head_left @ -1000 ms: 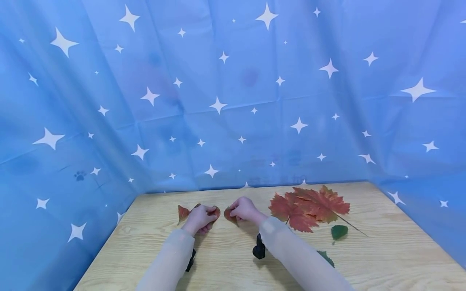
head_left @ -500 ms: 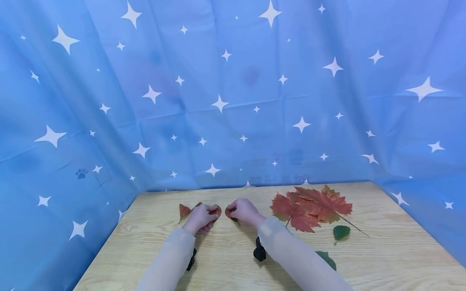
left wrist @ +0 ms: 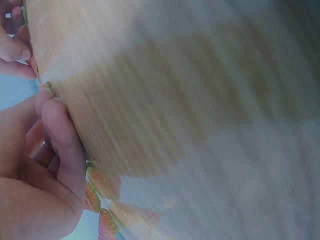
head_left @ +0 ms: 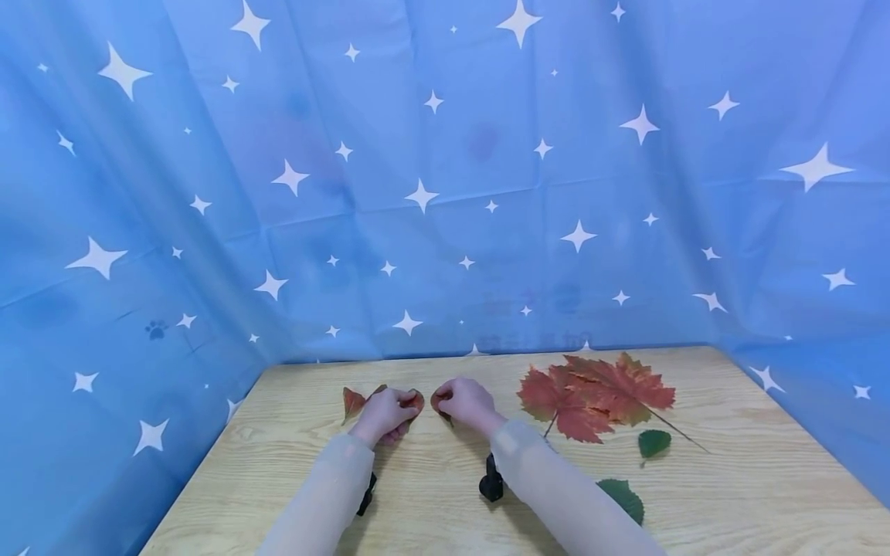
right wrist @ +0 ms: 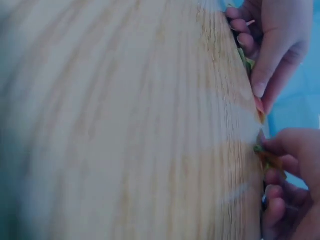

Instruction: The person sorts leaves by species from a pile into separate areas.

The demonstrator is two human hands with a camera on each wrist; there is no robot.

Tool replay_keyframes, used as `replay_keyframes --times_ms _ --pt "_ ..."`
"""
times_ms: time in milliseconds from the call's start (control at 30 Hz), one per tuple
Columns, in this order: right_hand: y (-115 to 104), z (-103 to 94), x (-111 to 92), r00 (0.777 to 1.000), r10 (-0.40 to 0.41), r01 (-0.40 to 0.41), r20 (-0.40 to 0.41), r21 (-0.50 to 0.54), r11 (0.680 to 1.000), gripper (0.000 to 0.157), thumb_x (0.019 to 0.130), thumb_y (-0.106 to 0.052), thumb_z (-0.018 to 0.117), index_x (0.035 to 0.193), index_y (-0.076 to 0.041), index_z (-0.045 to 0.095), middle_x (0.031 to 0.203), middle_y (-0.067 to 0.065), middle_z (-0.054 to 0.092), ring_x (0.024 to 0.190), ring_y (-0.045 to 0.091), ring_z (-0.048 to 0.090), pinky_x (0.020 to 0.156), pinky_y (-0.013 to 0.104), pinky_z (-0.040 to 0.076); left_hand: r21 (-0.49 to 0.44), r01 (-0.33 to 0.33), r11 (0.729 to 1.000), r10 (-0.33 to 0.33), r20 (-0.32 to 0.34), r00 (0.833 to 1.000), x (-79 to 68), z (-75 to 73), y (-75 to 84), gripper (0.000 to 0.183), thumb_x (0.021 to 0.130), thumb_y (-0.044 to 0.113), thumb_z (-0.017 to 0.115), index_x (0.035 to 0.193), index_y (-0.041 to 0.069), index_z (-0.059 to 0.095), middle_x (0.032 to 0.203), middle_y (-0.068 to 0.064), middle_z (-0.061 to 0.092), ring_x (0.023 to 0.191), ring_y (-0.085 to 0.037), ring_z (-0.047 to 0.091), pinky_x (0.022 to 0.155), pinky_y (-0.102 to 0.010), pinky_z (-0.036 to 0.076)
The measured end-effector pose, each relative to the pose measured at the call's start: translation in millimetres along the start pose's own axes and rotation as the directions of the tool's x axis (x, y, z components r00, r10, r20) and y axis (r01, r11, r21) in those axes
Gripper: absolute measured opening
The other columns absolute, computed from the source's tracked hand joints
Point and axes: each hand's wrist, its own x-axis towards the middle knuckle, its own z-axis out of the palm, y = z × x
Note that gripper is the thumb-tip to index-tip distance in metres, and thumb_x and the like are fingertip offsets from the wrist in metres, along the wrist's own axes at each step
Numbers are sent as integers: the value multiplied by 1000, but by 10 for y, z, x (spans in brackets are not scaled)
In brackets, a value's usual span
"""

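Note:
Near the far side of the table, my left hand [head_left: 382, 415] pinches a red-orange leaf [head_left: 416, 401] between thumb and fingers. Just to its right, my right hand [head_left: 469, 403] pinches another reddish leaf [head_left: 438, 399], most of it hidden by the fingers. A narrow gap separates the two leaves in the head view. Beside the left hand, on its left, lies another orange-red leaf [head_left: 352, 402], with more leaf showing behind the knuckles. In the right wrist view, green and orange edges of the held leaf [right wrist: 272, 160] show at the right fingertips.
Large red maple-like leaves [head_left: 591, 394] overlap at the back right, one with a long stem. In front of them lie a small green leaf [head_left: 653, 442] and a larger green leaf [head_left: 622, 498] by the right sleeve. A blue starry curtain [head_left: 445, 232] surrounds the wooden table [head_left: 431, 502].
My right hand has turned slightly, so less of its leaf shows. The right forearm has shifted a little left, uncovering more of the larger green leaf. The left hand hardly moves.

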Motion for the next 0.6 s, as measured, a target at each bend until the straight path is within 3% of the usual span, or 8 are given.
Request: replay_keyframes --times_ms 67,133,300,467,600 --pt "8 -2 -11 1000 -7 7 -9 0 1000 18 92 -21 65 107 -17 75 101 -2 70 92 18 64 79 40 51 38 -6 999 6 -4 1000 0 4 19 45 97 17 61 140 7 52 56 -11 59 44 -16 49 40 -27 42" --pt "9 -6 -9 999 -28 28 -21 12 1000 20 92 -20 64 108 -14 75 104 1 70 96 21 64 82 41 51 140 -46 989 52 -35 998 10 -2 42 40 95 17 64 134 8 59 69 -12 66 55 -18 56 49 -31 47" --pt "-6 -25 -6 998 -51 53 -39 38 998 23 92 -19 64 111 -9 74 107 3 70 95 20 64 82 39 51 353 -88 931 136 -111 984 35 -22 114 23 90 18 69 111 11 75 108 -7 70 96 -26 64 83 -41 49" --pt "-61 -104 -30 997 -63 65 -44 53 996 24 93 -17 61 112 -7 73 89 0 69 64 12 56 64 33 48 353 -39 935 94 -142 985 12 -46 218 26 89 19 70 113 10 74 111 -6 70 103 -28 63 85 -43 50" --pt "-134 -225 -52 996 -77 79 -55 42 996 26 93 -19 59 113 -9 72 61 -6 55 49 8 41 48 27 35 293 -16 956 64 -154 986 -19 -103 296 29 90 19 69 117 9 72 116 -7 68 104 -26 62 85 -42 50"
